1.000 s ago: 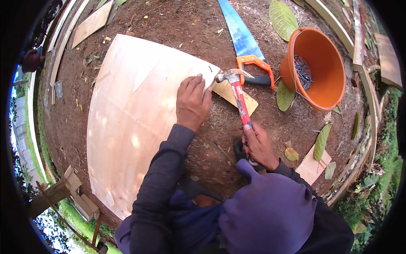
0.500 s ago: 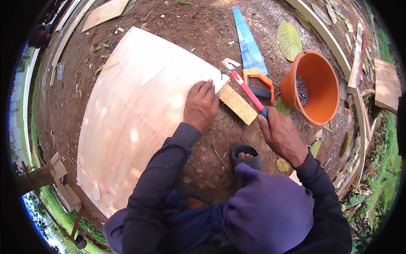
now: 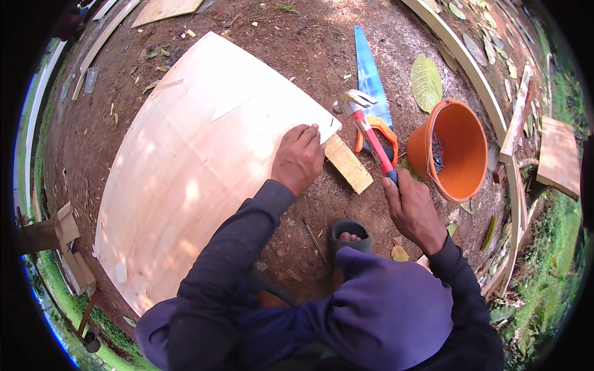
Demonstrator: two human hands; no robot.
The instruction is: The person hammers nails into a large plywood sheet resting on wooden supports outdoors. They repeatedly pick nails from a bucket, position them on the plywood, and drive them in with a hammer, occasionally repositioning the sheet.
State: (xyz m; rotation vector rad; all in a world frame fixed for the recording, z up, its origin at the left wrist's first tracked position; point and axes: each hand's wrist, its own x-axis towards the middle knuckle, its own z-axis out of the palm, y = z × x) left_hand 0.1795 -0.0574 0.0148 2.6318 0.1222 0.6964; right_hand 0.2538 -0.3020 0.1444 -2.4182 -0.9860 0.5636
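My left hand presses on the near-right corner region of a pale plywood sheet, fingers bent and close together, thumb at its edge. A small nail shows at the corner. A yellowish wood block sticks out from under that edge. My right hand grips the red-and-blue handle of a claw hammer, its head raised just right of the nail. Behind the hammer lies a blue saw with an orange handle, partly hidden. An orange bucket holding nails stands to the right.
Long timber strips curve along the right, near a board. Another board and a clear plastic cup lie at upper left. Large leaves dot the dirt. My sandalled foot is below the block.
The hammer, earlier lowered at the sheet's corner, has been lifted away to the right and up, with my right hand moving rightward. My left hand still rests at the sheet's edge; the view has shifted.
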